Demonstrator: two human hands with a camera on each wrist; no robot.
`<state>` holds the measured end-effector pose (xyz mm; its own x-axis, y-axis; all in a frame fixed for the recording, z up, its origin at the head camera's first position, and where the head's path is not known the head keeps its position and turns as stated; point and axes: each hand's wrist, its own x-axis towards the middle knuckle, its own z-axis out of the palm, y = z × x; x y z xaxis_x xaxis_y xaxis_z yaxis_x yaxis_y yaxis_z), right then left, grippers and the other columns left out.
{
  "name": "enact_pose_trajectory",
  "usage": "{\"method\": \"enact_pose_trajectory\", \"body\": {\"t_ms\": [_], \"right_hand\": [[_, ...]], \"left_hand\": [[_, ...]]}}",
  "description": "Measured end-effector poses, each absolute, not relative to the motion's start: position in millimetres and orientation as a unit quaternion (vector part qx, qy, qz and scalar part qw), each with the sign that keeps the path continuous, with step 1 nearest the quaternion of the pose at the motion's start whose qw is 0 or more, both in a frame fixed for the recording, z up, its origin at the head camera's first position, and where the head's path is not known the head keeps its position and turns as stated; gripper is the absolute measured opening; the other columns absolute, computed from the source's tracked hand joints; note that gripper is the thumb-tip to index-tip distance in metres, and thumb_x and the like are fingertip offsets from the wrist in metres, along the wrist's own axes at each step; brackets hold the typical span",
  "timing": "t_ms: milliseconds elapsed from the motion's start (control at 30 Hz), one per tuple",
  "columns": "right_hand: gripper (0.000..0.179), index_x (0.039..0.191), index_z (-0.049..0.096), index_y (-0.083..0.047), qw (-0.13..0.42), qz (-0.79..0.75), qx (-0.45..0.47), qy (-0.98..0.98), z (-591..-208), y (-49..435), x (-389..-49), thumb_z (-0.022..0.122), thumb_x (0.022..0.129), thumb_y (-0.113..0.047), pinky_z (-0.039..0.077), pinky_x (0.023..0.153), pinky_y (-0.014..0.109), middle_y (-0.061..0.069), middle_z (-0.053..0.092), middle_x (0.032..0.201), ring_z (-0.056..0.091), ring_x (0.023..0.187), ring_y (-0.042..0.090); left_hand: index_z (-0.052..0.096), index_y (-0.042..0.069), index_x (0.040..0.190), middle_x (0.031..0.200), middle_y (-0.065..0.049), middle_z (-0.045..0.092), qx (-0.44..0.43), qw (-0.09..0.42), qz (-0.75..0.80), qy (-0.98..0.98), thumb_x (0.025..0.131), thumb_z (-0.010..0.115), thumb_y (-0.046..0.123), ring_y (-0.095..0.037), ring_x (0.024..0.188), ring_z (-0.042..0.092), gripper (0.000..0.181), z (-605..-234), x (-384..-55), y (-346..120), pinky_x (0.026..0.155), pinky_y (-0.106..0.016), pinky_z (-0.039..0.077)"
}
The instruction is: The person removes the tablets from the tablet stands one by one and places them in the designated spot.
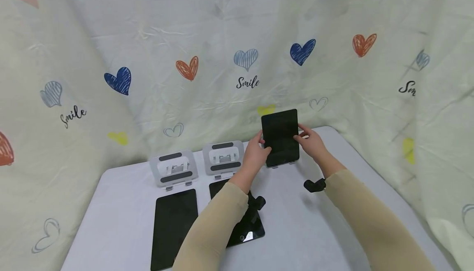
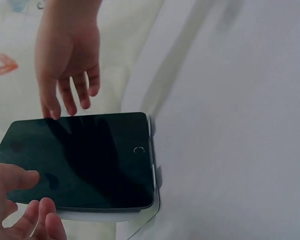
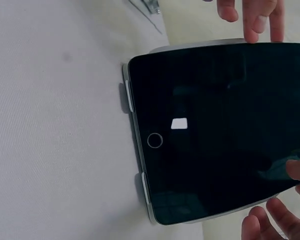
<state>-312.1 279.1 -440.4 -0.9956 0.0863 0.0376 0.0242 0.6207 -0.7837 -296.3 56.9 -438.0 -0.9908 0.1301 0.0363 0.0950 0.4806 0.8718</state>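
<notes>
A black tablet (image 1: 280, 139) leans upright on a stand (image 2: 100, 216) at the table's back right; the stand is mostly hidden behind it. In the right wrist view two lower clips (image 3: 129, 95) hold its bottom edge, near the round home button. My left hand (image 1: 254, 152) is at the tablet's left edge, thumb over the screen's border and fingertips beside the edge. At the opposite side edge is my right hand (image 1: 312, 142), its thumb overlapping the screen and its fingers loosely spread. Neither hand's fingers are curled tightly round the tablet.
Two grey stands (image 1: 174, 168) (image 1: 223, 157) with dark pads stand along the back left. Before them, one tablet (image 1: 174, 225) lies flat, and another tablet (image 1: 242, 237) is partly covered by my left sleeve (image 1: 211, 230). A heart-printed curtain (image 1: 222, 24) hangs behind the white table (image 1: 314, 230).
</notes>
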Motion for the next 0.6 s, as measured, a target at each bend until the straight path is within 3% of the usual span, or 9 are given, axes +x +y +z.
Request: {"method": "enact_pose_trajectory", "body": {"t_ms": [300,600], "right_hand": [[0.062,0.158,0.028,-0.014,0.041,0.437,-0.014,-0.898,-445.9,283.9,-312.2,0.054,0.103,-0.023,0.044,0.093,0.05,0.026,0.043,0.137,0.047,0.118,0.041],[0.054,0.153,0.038,-0.011,0.095,0.444,0.006,-0.891,-457.9,289.6,-311.4,0.055,0.103,-0.022,0.046,0.089,0.05,0.024,0.049,0.133,0.05,0.118,0.041]], "left_hand": [[0.037,0.025,0.155,0.12,-0.004,0.056,0.068,0.005,0.522,0.85,0.096,0.065,0.016,-0.015,0.062,0.046,0.066,-444.7,-295.9,54.8,0.063,-0.029,0.046],[0.04,0.027,0.153,0.106,0.004,0.054,0.077,-0.048,0.505,0.859,0.097,0.061,0.011,-0.011,0.079,0.052,0.062,-458.8,-298.8,56.3,0.066,-0.027,0.045]]}}
